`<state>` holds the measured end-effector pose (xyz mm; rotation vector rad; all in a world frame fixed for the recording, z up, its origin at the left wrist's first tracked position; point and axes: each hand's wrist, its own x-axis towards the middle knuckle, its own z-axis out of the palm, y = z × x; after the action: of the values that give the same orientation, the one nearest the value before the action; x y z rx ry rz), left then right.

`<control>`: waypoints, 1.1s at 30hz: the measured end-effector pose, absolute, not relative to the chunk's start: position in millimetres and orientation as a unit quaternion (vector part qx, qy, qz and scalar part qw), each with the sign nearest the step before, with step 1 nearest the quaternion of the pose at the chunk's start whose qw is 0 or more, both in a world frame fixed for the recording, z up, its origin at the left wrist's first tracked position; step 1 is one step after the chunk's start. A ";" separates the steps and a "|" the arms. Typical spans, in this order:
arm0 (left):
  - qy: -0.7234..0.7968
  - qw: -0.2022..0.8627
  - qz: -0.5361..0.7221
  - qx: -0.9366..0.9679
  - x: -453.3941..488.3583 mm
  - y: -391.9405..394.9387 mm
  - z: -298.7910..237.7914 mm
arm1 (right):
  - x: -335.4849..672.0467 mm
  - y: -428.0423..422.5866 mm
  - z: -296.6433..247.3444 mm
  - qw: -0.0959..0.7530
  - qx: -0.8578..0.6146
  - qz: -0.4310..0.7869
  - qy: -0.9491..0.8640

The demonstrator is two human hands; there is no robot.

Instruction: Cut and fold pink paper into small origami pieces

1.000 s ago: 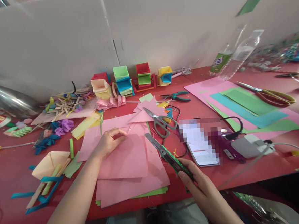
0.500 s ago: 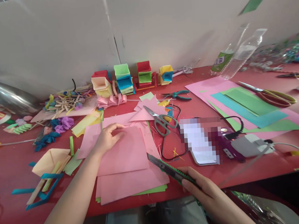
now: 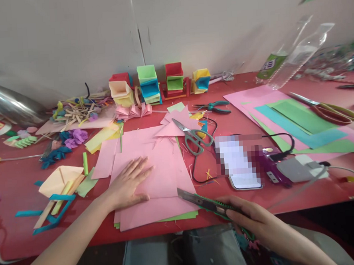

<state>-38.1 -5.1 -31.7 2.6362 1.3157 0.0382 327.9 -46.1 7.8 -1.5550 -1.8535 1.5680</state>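
Note:
My left hand [image 3: 128, 184] lies flat with fingers spread on a stack of pink paper sheets [image 3: 164, 169] near the front edge of the red table [image 3: 18, 238]. A green sheet [image 3: 182, 216] peeks out under the stack. My right hand [image 3: 254, 219] is closed round the green handle of a utility knife [image 3: 203, 203], whose blade end points left over the stack's lower right corner.
Grey-handled scissors [image 3: 193, 138], a phone [image 3: 239, 164] with a black cable, teal pliers [image 3: 213, 106] and a power adapter [image 3: 299, 168] lie to the right. Coloured paper boxes [image 3: 159, 83] stand at the wall. Paper sheets with yellow scissors [image 3: 325, 111] and plastic bottles [image 3: 292, 57] are far right; craft scraps at left.
My left hand slid from the top of the pink sheet down toward me and flattened out. My right hand drew the knife back and lower, toward the stack's near corner.

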 end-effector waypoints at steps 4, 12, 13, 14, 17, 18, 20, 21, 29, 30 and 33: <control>0.446 0.098 0.006 0.889 -35.9 -6.3 -29.1 | 324.9 -47.9 11.4 0.124 -0.545 0.469 -0.684; 0.341 0.139 -0.025 0.929 -14.7 20.0 -14.3 | 315.7 -41.3 5.8 0.100 -0.531 0.337 -0.771; 0.325 0.141 -0.035 0.935 -13.0 24.0 -14.2 | 316.7 -40.2 5.3 0.095 -0.529 0.332 -0.775; 0.313 0.141 -0.040 0.938 -12.1 27.2 -14.7 | 318.1 -39.3 5.2 0.088 -0.527 0.330 -0.778; 0.306 0.135 -0.041 0.942 -12.6 31.4 -19.0 | 323.2 -38.7 5.4 0.068 -0.518 0.336 -0.784; 0.308 0.132 -0.038 0.941 -13.2 31.3 -20.6 | 324.6 -38.9 5.3 0.064 -0.514 0.337 -0.786; 0.310 0.126 -0.034 0.942 -14.4 29.9 -23.0 | 326.2 -39.0 4.7 0.064 -0.510 0.333 -0.791; 0.310 0.122 -0.032 0.942 -14.6 29.2 -23.6 | 326.5 -38.9 4.1 0.065 -0.508 0.329 -0.793; 0.308 0.102 -0.038 0.945 -12.7 27.8 -22.7 | 326.7 -33.8 -6.6 0.089 -0.477 0.265 -0.833; 0.309 0.101 -0.039 0.945 -12.7 27.9 -22.9 | 327.2 -33.7 -8.0 0.094 -0.474 0.252 -0.838; 0.309 0.100 -0.034 0.945 -13.3 28.0 -23.9 | 328.3 -33.9 -10.4 0.110 -0.461 0.228 -0.850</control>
<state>-13.3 28.0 -23.9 2.7938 0.9127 -0.1017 328.3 -33.9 -10.4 -1.3556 -2.4999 0.6708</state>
